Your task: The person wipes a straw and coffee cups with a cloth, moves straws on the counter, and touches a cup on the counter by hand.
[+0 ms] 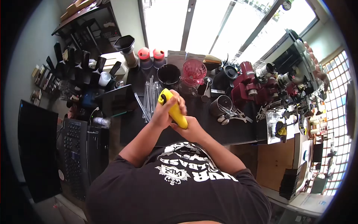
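Both of my hands are on a long yellow object (178,115) with a black part near its top end; its exact kind I cannot make out. My left hand (164,112) wraps around its upper part, while my right hand (191,128) closes on the lower end. It is held tilted above the black mat (201,130). Beyond it on the mat stand a black cup-shaped vessel (169,75) and a red ribbed coffee dripper (194,71). Several thin wrapped straws (150,98) lie just left of my left hand.
To the right are a metal cup (220,106) and several spoons and forks (238,116), with dark red grinders (244,87) behind. Two red-topped containers (144,53) and a tall black-topped canister (128,52) stand at the back. A monitor (37,149) and keyboard (72,149) are at left.
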Demonstrator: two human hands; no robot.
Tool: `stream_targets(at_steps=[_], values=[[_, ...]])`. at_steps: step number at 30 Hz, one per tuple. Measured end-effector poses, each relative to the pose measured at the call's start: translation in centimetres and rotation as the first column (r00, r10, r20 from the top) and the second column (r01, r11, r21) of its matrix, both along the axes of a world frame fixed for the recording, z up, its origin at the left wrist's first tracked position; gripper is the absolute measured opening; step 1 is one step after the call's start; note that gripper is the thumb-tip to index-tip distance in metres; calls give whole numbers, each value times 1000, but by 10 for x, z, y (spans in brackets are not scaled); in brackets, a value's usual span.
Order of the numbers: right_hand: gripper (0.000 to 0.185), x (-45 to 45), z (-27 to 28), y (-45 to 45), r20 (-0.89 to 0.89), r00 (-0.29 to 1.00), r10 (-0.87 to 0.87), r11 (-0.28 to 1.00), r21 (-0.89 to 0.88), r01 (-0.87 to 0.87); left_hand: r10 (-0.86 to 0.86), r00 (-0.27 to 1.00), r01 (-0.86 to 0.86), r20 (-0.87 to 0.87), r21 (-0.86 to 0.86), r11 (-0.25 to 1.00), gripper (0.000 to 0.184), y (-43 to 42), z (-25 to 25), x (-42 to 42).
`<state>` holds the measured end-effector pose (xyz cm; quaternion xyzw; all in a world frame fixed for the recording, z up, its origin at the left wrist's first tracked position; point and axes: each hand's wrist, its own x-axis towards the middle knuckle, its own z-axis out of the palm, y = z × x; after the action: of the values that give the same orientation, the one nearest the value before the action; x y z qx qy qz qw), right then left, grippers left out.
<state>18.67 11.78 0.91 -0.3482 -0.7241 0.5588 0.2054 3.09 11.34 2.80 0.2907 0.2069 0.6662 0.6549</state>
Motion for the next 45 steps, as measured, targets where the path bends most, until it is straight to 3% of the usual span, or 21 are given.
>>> stream_targets(at_steps=[2,4,7,11,15,17,18,20,23,27,29,32,35,45], values=[[25,-2,-3,-3,-32,998,-56,997,43,57,-119,993,119,-17,-42,992,28,7,-2,-11],[23,-1,-6,0,-21,991,-129,979,156,131,-104,995,103,-16,-50,993,30,17,-12,-4],[22,15,-12,10,50,954,-296,931,237,277,-83,984,65,157,113,991,35,26,-20,12],[21,31,-15,5,62,939,-337,907,288,307,-47,998,47,-39,-1,999,33,25,-14,33],[26,34,-30,-15,-52,938,-342,919,193,345,-99,981,107,-165,38,994,24,15,-8,55],[25,42,-54,-16,19,986,-166,983,79,164,-137,968,148,-208,35,988,23,9,-13,60],[25,44,-58,-18,10,985,-171,982,81,169,-141,966,152,-217,37,988,23,5,-14,62],[23,47,-65,-22,81,990,-118,989,-74,124,-169,957,176,-234,10,984,23,-1,-19,64],[22,48,-58,-30,20,995,-96,979,-176,98,-171,957,171,-235,-19,985,24,-10,-21,68],[24,50,-37,-36,130,982,-134,969,-191,158,-110,960,108,-257,-20,994,25,-13,-26,65],[28,47,-34,-39,-32,952,-305,951,31,306,-72,972,71,-225,-13,997,25,-9,-25,63],[32,48,-25,-36,97,923,-372,925,118,360,10,984,-20,-179,-54,998,29,-7,-24,65],[32,47,-32,-41,47,901,-431,893,163,419,90,983,-95,-160,-28,995,35,-7,-22,69],[24,81,-37,-36,29,938,-345,939,13,345,-18,999,15,-46,-81,997,44,3,-15,105]])
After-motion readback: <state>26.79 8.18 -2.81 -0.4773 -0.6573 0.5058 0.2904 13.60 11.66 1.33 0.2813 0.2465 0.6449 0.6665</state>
